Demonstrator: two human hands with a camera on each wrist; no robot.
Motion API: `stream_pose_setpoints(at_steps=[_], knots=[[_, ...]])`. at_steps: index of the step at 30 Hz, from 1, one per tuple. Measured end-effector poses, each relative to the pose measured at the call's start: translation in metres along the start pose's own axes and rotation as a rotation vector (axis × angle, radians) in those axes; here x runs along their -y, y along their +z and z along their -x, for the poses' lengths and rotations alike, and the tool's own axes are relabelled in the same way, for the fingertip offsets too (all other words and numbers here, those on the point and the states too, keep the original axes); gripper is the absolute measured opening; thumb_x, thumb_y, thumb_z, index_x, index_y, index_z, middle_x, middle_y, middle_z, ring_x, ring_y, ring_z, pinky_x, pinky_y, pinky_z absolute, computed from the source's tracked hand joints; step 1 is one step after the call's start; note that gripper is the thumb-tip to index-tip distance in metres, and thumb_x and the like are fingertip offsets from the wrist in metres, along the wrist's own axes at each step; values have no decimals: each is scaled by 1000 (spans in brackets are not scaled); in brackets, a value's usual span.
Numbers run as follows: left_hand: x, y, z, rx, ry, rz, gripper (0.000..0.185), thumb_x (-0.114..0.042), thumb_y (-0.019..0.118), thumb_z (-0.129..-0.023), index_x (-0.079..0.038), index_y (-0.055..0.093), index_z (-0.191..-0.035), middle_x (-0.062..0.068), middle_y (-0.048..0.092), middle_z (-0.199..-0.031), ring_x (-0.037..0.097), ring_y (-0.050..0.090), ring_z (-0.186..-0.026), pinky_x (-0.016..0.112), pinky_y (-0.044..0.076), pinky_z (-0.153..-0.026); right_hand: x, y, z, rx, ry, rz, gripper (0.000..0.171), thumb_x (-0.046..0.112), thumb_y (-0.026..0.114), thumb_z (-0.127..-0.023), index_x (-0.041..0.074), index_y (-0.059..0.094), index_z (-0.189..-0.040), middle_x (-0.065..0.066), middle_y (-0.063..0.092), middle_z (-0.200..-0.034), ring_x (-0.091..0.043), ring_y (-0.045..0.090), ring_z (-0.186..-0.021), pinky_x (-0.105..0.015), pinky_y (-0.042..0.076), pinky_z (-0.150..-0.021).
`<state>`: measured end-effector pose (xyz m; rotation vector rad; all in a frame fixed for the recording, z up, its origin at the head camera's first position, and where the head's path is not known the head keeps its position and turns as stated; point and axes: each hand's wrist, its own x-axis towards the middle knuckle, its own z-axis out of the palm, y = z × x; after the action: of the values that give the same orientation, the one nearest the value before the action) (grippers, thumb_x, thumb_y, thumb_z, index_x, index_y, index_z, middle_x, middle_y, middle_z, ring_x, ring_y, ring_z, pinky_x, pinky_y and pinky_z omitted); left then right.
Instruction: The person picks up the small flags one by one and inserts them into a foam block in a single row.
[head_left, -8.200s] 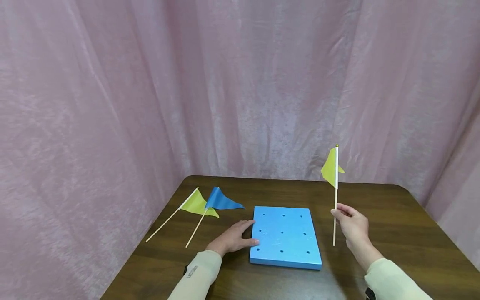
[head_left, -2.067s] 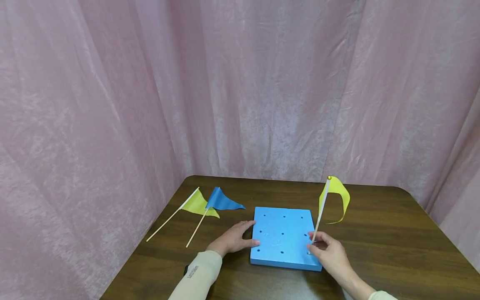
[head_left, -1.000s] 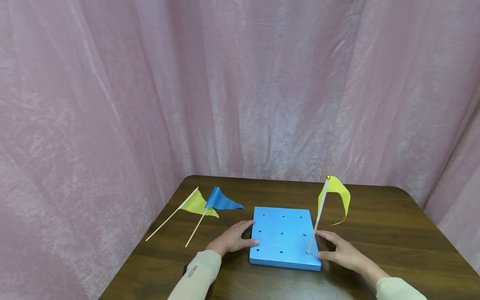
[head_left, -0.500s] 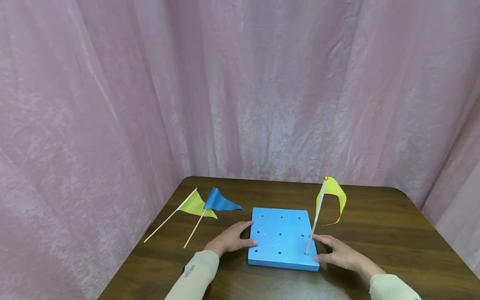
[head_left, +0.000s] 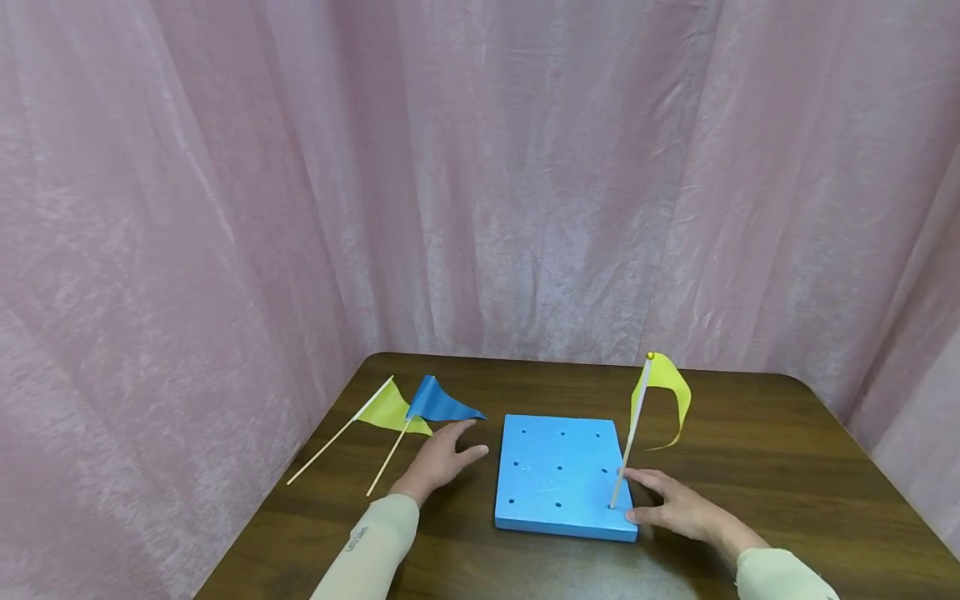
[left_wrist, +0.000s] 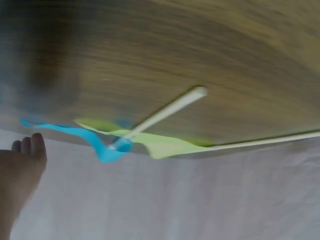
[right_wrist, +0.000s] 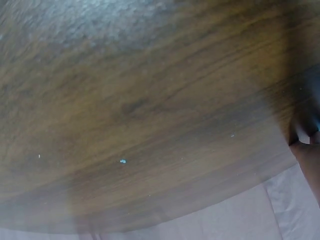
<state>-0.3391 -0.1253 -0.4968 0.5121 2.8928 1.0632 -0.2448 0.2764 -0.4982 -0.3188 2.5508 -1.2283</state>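
A blue foam board (head_left: 555, 467) with several holes lies on the brown table (head_left: 765, 475). A yellow flag (head_left: 663, 387) on a thin stick (head_left: 624, 462) stands tilted in a hole near the board's front right corner. My right hand (head_left: 654, 498) rests against that corner with relaxed fingers, just beside the stick and not gripping it. My left hand (head_left: 454, 445) hovers open left of the board, close to a blue flag (head_left: 441, 402) and a yellow-green flag (head_left: 390, 411) lying flat. The left wrist view shows the blue flag (left_wrist: 102, 149), the yellow-green flag (left_wrist: 167, 146) and my fingertips (left_wrist: 30, 147).
Pink curtains (head_left: 225, 208) close in the table at the back and on both sides. The right wrist view shows only blurred table wood (right_wrist: 140, 110) and a bit of my hand (right_wrist: 307, 160). The table's rounded edge runs along the left.
My left hand has left the board's left edge and moved left toward the lying flags. My right hand released the stick earlier and stays at the corner; the yellow flag stands by itself.
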Motion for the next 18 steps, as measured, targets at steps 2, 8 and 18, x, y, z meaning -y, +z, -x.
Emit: stream_pose_setpoints(at_steps=[2,8,18], knots=[[8,-7,0,-63,-18,2,64,-44,64,-96,-8,48,-146,15,48,-148,38,42,-137,56,36,-108,0,1,0,0,-5,-1,72,33,74,-90,8,43,-150,-31,28,-152,-55,24,-138,-73,29,-99],[38,-25,2,-226,-106,-39,58,-36,67,-95,-3,53,-141,19,55,-138,40,49,-129,56,41,-103,2,2,1,1,-18,15,71,33,74,-90,9,44,-150,-30,30,-151,-54,27,-137,-72,31,-98],[67,-47,17,-365,-210,-145,52,-30,71,-92,4,60,-130,26,63,-118,43,60,-107,56,49,-86,3,4,-4,-15,12,22,71,35,74,-89,13,45,-150,-30,31,-151,-54,29,-136,-73,31,-97]])
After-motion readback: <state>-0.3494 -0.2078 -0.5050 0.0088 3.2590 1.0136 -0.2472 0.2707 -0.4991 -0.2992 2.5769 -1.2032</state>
